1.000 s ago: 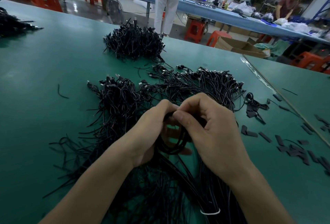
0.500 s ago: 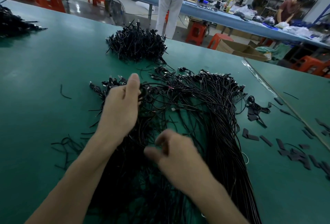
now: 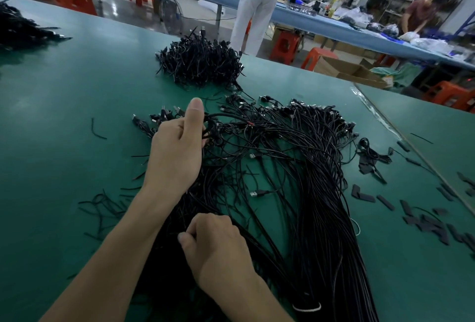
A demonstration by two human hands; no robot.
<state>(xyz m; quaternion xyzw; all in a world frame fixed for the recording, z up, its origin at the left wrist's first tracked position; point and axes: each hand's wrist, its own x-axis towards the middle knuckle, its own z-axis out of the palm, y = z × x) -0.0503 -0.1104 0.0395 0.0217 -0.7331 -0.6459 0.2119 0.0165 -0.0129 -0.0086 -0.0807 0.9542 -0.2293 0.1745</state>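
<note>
A big loose bundle of black USB cables point(image 3: 303, 167) fans across the green table point(image 3: 64, 90), its strands running toward the near edge. My left hand point(image 3: 177, 149) reaches forward over the bundle's left part, thumb up, fingers curled round a coiled cable at the plug ends. My right hand point(image 3: 216, 247) lies close to me on the strands, thumb and fingers pinching a cable. A white tie point(image 3: 307, 307) wraps the bundle near the bottom edge.
A heap of coiled black cables point(image 3: 200, 62) sits farther back. Another dark pile point(image 3: 23, 28) lies far left. Black strips point(image 3: 424, 219) and short tie bits point(image 3: 102, 206) are scattered right and left. A table seam point(image 3: 411, 147) runs at right. People stand behind the table.
Both hands held a coil together one second ago. The left hand then carried it forward to the plug ends and stays there; the right hand dropped back toward me and now pinches strands.
</note>
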